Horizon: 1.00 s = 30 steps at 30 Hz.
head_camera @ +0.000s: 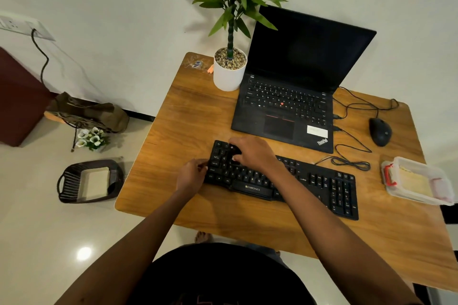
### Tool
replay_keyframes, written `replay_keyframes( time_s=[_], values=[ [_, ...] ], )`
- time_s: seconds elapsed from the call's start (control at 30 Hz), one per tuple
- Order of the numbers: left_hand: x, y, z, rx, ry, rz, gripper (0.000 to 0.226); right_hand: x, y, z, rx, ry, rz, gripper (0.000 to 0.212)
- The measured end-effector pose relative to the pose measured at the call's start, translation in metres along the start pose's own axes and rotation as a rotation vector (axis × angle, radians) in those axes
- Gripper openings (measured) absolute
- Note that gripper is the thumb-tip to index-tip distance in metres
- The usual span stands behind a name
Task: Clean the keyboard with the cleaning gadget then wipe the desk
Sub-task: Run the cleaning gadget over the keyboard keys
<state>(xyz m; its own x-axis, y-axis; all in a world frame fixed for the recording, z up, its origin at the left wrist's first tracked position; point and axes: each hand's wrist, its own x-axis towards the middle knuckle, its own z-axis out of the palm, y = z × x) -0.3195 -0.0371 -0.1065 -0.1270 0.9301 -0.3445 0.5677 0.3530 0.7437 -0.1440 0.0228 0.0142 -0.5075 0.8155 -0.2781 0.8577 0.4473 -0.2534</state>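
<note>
The cleaning gadget (235,153) is hard to make out. It is a small dark thing, mostly covered by the curled fingers of the right hand (252,153) and nearly lost against the black keys beneath it, so its shape and which way it points cannot be told. The right hand's grip is clamped on it, over the upper left corner of the keyboard (309,181). The left hand (192,176) sits at the keyboard's left end with its grip closed on that edge, though its fingertips are partly hidden by the knuckles.

The right forearm crosses the middle of the keyboard and hides a band of keys. The keyboard lies flat on the wooden surface (198,111), and its long axis runs from the left hand down toward the right of the view. Its spacebar side faces the person.

Just behind it stands an open ThinkPad laptop (285,106) with a dark screen. A potted plant (229,72) touches or nearly touches the laptop's left corner, and its leaves are cut off at the top. To the right are a black mouse (380,131) and loose cables. A clear plastic container (421,165) with a red clip holds something pale yellow, blurred through the plastic, and sits at the right edge. On the floor to the left is a dark basket (69,181).
</note>
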Motion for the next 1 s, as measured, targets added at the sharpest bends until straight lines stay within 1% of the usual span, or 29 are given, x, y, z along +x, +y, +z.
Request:
replay_keyframes(
  time_s=[0.13, 0.2, 0.27, 0.37, 0.43, 0.5, 0.53, 0.6, 0.67, 0.77, 0.83, 0.9, 1.0],
  values=[
    [-0.003, 0.004, -0.001, -0.007, 0.035, -0.019, 0.03, 0.015, -0.018, 0.003, -0.041, 0.005, -0.059, 0.038],
    [-0.003, 0.004, -0.001, -0.027, 0.045, -0.03, 0.028, 0.021, -0.024, 0.005, -0.051, 0.015, -0.068, 0.038],
    [-0.004, 0.005, -0.001, -0.034, 0.056, -0.057, 0.027, 0.025, -0.03, 0.009, -0.006, 0.036, -0.075, 0.036],
    [-0.007, 0.003, -0.001, -0.025, 0.067, -0.075, 0.027, 0.026, -0.041, 0.014, 0.146, 0.06, -0.072, 0.035],
    [-0.01, 0.003, -0.002, -0.017, 0.067, -0.086, 0.028, 0.018, -0.038, 0.01, 0.317, 0.1, -0.025, 0.034],
    [-0.009, 0.004, -0.003, 0.0, 0.07, -0.099, 0.027, 0.0, -0.018, -0.002, 0.471, 0.14, 0.032, 0.031],
    [-0.009, 0.005, -0.004, 0.015, 0.071, -0.097, 0.027, -0.014, -0.002, -0.01, 0.504, 0.142, 0.062, 0.031],
    [-0.008, 0.008, -0.004, 0.049, 0.076, -0.085, 0.026, -0.046, 0.036, -0.024, 0.473, 0.1, 0.111, 0.032],
    [-0.01, 0.012, -0.003, 0.079, 0.087, -0.074, 0.025, -0.08, 0.073, -0.032, 0.375, 0.044, 0.187, 0.033],
    [-0.011, 0.017, -0.001, 0.096, 0.095, -0.081, 0.023, -0.114, 0.111, -0.032, 0.236, 0.032, 0.333, 0.035],
    [-0.011, 0.017, 0.0, 0.085, 0.105, -0.083, 0.023, -0.121, 0.12, -0.025, 0.188, 0.014, 0.364, 0.034],
    [-0.011, 0.016, 0.001, 0.083, 0.104, -0.078, 0.023, -0.119, 0.116, -0.016, 0.17, -0.023, 0.355, 0.034],
    [-0.012, 0.017, -0.001, 0.081, 0.101, -0.068, 0.023, -0.108, 0.101, -0.003, 0.13, -0.006, 0.332, 0.038]
  ],
)
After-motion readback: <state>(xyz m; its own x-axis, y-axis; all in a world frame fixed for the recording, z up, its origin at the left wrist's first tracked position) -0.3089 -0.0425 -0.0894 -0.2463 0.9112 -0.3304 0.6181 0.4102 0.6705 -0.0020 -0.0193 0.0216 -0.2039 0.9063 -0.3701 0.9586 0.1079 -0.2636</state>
